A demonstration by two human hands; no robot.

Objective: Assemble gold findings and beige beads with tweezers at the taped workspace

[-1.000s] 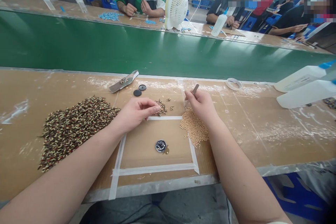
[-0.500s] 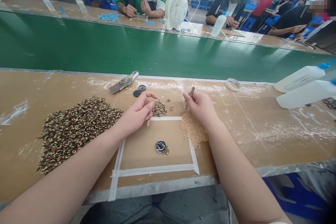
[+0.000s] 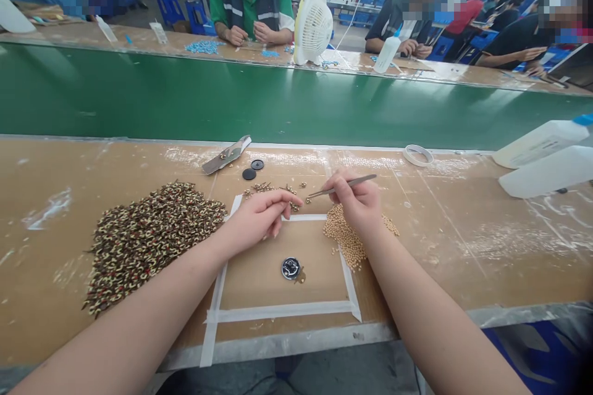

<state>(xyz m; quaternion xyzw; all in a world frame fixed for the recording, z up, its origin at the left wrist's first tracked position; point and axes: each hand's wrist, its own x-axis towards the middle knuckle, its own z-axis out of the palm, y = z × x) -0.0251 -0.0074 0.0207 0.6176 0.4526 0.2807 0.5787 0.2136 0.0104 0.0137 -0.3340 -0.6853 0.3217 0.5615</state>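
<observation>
My left hand (image 3: 259, 217) rests on the cardboard bench top, fingers pinched together beside a small scatter of brass parts (image 3: 273, 189); whatever it pinches is too small to name. My right hand (image 3: 359, 200) grips metal tweezers (image 3: 343, 185), tips pointing left toward the brass parts and my left fingertips. Under my right wrist lies a heap of small beige beads (image 3: 345, 237). A round dark metal piece (image 3: 290, 268) sits inside the white-taped rectangle (image 3: 282, 310). A large pile of leopard-patterned pieces (image 3: 148, 237) lies to the left.
Two black discs (image 3: 252, 169) and a metal tool (image 3: 227, 155) lie beyond the brass parts. A tape ring (image 3: 417, 154) and two white squeeze bottles (image 3: 542, 154) are at right. A green conveyor belt (image 3: 278, 99) runs behind; other people work across it near a white fan (image 3: 312, 24).
The view has shifted down slightly. My right hand turned the tweezers from upright to nearly level, tips toward the left hand. My left hand closed into a pinch and moved right.
</observation>
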